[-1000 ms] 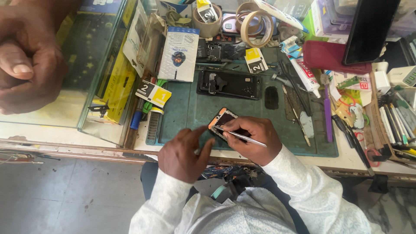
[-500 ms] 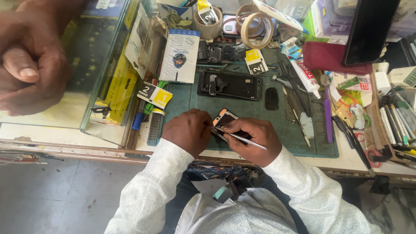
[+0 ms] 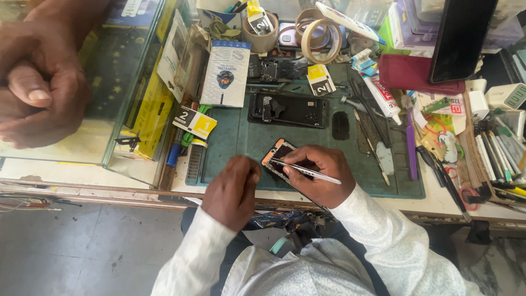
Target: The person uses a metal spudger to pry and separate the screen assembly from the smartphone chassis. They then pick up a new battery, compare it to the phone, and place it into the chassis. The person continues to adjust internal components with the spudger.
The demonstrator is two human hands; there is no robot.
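Pinched in a narrow grip, the right hand (image 3: 320, 175) holds slim silver metal tweezers (image 3: 307, 171) over a small orange-edged phone part (image 3: 278, 156), which lies on the dark green rubber work mat (image 3: 241, 137) near its front edge. Loosely curled just beside that part, the left hand (image 3: 233, 189) holds nothing visible. A black opened phone body (image 3: 287, 109) lies farther back. Tools crowd the bench (image 3: 438, 203) on the right; grey floor (image 3: 82, 246) lies below its front edge. Another person's clasped hands (image 3: 38, 82) rest on the glass case (image 3: 98, 131).

Bright, even daylight, soft shadows, mild glare on glass, sharp focus.
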